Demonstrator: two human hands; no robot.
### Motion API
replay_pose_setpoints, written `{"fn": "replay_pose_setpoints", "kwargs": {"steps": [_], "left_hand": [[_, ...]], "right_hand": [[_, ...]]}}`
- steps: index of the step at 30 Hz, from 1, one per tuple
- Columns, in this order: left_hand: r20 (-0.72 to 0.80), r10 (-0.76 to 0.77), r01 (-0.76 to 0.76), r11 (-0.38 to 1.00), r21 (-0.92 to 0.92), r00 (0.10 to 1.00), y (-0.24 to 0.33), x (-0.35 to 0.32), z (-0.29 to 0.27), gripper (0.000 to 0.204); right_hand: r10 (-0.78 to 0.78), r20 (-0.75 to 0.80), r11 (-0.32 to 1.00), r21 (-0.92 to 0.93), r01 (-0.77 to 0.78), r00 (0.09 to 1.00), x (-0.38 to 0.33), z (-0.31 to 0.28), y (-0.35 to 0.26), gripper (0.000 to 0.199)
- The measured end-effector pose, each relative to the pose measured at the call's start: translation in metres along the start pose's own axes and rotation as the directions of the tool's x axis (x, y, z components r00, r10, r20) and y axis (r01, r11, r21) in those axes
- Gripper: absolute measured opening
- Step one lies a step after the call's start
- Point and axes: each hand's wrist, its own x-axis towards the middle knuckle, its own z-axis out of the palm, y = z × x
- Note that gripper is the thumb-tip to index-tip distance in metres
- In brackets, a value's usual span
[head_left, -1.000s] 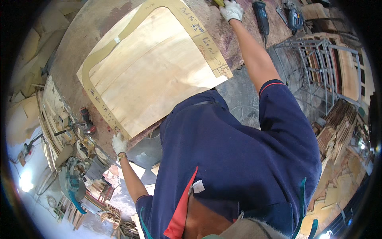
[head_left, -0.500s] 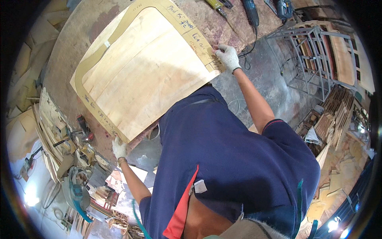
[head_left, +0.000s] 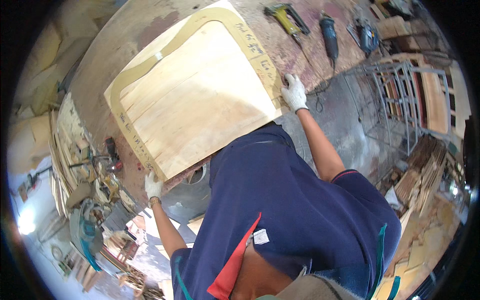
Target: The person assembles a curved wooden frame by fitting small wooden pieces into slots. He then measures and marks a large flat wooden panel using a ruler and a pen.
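A pale plywood sheet (head_left: 195, 95) lies on the worn workbench in front of me. On top of it rests a tan U-shaped template (head_left: 131, 75) with handwriting along its arms and a small light patch on its curve. My left hand (head_left: 154, 186), in a white glove, grips the near left corner, where the template's arm ends. At the right edge, close to the template's other end, my gloved right hand (head_left: 295, 94) has its fingers curled against the rim. Its fingertips are partly hidden.
A yellow-green power tool (head_left: 287, 22), a dark blue one (head_left: 329, 37) and another blue tool (head_left: 369, 39) lie on the bench (head_left: 165, 20) at the far right. A drill (head_left: 111, 150) sits left. Beyond are a metal frame (head_left: 395, 95) and wood scraps (head_left: 420, 155).
My view has shifted, so the bench, sheet and template appear lower and farther right, and more of the power tools shows. Both hands stay at the template's ends; the right fingers sit nearer its edge.
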Motion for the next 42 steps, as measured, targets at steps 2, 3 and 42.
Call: {"fn": "replay_pose_setpoints", "kwargs": {"steps": [2,3,42], "left_hand": [[-0.014,-0.009,0.009,1.0,0.004,1.0,0.001,-0.001,0.0,0.068],[-0.018,-0.012,0.012,1.0,0.007,1.0,0.002,-0.001,0.0,0.068],[-0.667,-0.313,0.45,0.892,0.038,0.676,0.077,0.037,0.092,0.064]], "right_hand": [[-0.236,0.07,0.957,-0.159,0.244,0.969,0.001,-0.001,-0.009,0.041],[-0.369,0.061,0.9,-0.227,0.373,0.927,0.003,-0.002,-0.014,0.036],[-0.544,-0.126,0.813,-0.323,0.485,0.829,0.067,0.052,-0.053,0.04]]}}
